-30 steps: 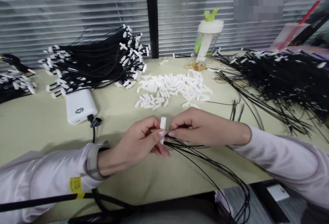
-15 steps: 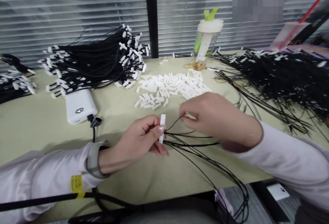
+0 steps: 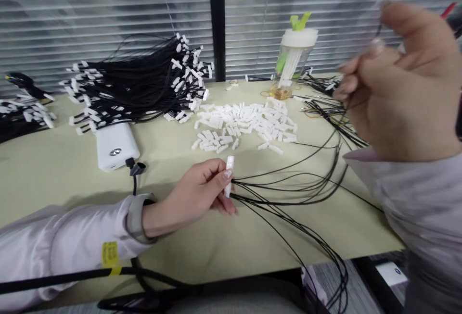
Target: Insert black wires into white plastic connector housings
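My left hand (image 3: 202,190) is closed on a narrow white plastic connector (image 3: 229,164), pinched upright between thumb and fingers just above the table. Thin black wires (image 3: 277,202) come out of the connector's right side; some loop towards my right hand, others droop past the table's front edge. My right hand (image 3: 404,78) is raised at the upper right, blurred by motion. Its fingers are curled closed around a thin black wire, whose smeared end sticks up above the index finger. Beyond my left hand lies a heap of loose white connectors (image 3: 249,119).
Behind on the left is a large bundle of black wires with white ends (image 3: 144,83). A white power bank (image 3: 117,148) with a plugged cable lies before it. A lidded clear cup (image 3: 294,61) stands at the back. More loose black wires (image 3: 332,112) lie on the right.
My right hand has moved up and to the right, away from the connector. The wires between the hands now spread in wider loops. My left hand keeps its pinch on the connector.
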Demonstrator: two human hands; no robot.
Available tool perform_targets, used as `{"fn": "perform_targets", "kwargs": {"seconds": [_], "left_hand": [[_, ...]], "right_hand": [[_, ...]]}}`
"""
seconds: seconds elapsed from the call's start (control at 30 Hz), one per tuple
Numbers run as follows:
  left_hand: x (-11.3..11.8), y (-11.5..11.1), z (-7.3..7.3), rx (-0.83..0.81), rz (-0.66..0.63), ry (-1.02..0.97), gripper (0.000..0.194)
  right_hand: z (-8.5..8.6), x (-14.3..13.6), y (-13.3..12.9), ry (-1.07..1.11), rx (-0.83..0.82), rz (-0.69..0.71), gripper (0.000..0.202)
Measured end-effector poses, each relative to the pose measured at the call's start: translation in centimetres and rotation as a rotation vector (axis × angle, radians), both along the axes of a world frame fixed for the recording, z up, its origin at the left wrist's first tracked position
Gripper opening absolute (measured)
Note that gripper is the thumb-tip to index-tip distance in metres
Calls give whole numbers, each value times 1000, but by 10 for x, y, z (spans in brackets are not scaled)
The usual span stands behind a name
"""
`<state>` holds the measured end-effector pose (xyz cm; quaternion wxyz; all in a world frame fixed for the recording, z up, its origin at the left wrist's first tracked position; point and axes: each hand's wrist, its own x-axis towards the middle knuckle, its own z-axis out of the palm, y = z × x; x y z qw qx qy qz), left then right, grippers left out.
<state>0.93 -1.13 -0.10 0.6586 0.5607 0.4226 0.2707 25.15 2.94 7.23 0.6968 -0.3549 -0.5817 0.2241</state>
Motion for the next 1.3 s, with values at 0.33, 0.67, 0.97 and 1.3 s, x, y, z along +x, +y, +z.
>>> {"fn": "perform_targets", "kwargs": {"seconds": [0.33,0.67,0.97,1.3], "left_hand": [[-1,4,-1,-55,17,-94,26],[-1,4,-2,-62,48,-146,23],[-1,4,-3,-56,34,-149,24],[-1,2,-4,22,-8,-47,26]], "right_hand": [[-32,-46,-33,-941,-33,74,12],[-30,-40,-29,-980,-107,147,14],[-36,-39,-26,-1050,-6,151,13],[-42,-44,-26,-1170,117,97,17]]}}
